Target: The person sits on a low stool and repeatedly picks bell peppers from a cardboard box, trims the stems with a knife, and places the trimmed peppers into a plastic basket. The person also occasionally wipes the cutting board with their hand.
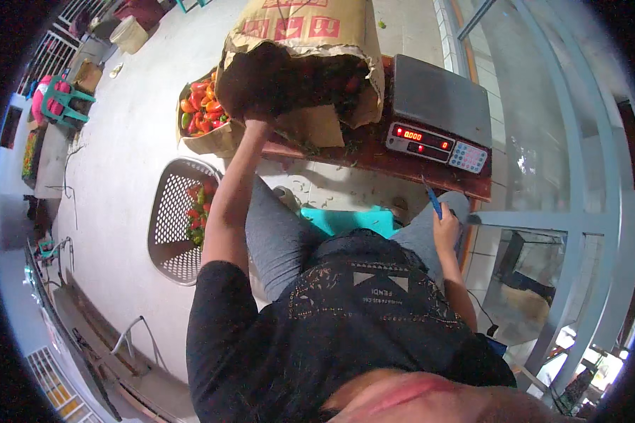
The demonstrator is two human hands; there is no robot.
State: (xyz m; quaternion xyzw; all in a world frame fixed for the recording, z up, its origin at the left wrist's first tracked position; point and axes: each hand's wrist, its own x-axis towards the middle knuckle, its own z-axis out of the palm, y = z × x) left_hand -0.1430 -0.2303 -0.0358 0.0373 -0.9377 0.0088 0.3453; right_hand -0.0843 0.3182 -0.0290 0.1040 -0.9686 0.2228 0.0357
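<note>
At the far left, a green plastic chair point(67, 102) is seen by the wall, with something pink hung or laid against it. A little to its right, farther up, a whitish bucket point(128, 35) is set on the pale floor point(113, 162). Nearer the person, a grey slotted basket point(164, 243) is placed on the floor beside the left arm, and red and green peppers point(199, 213) are held in it, partly hidden by that arm. Just beyond the basket, an open paper bag point(208, 143) is filled with red, orange and green peppers.

To the right of this bag, the left hand point(252, 121) is put into the mouth of a large brown paper sack point(349, 32), which is laid on its side with its torn opening turned toward the person. Most of the hand is lost in shadow, so it cannot be told whether anything is grasped. The sack's contents are too dark to be made out.

Between the knees, a teal plastic piece point(349, 221) is partly seen. Farther right, a blue pointed tool point(434, 204) is gripped in the right hand point(444, 229), its tip aimed away from the body, near a low reddish table point(466, 182). On the table, beside the sack, a grey scale point(441, 92) is stood, its display lit red. At the far right, a pale door frame point(578, 282) is seen.
</note>
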